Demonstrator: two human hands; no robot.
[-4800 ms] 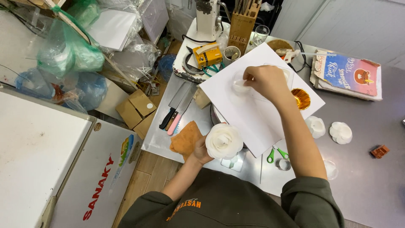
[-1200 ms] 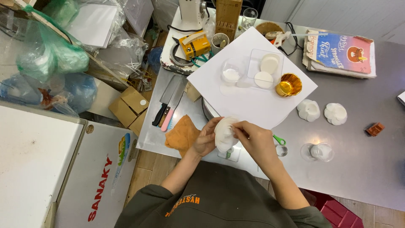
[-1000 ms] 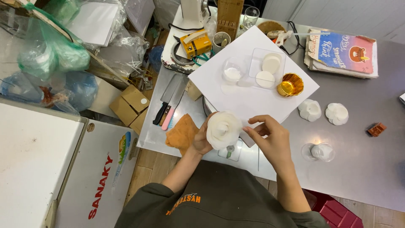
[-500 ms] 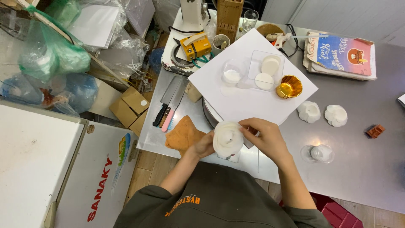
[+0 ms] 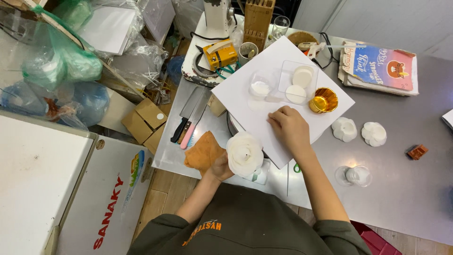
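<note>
Left hand [image 5: 218,166] grasps a white flower [image 5: 244,153] just below the white board [image 5: 264,71], where the released right hand [image 5: 289,128] rests.

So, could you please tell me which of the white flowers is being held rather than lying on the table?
The large white flower in the left hand; the two smaller flowers lie untouched on the steel table.

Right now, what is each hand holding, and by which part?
The left hand holds the white flower from underneath, at its base. The right hand holds nothing visible; it rests on the white board.
</note>
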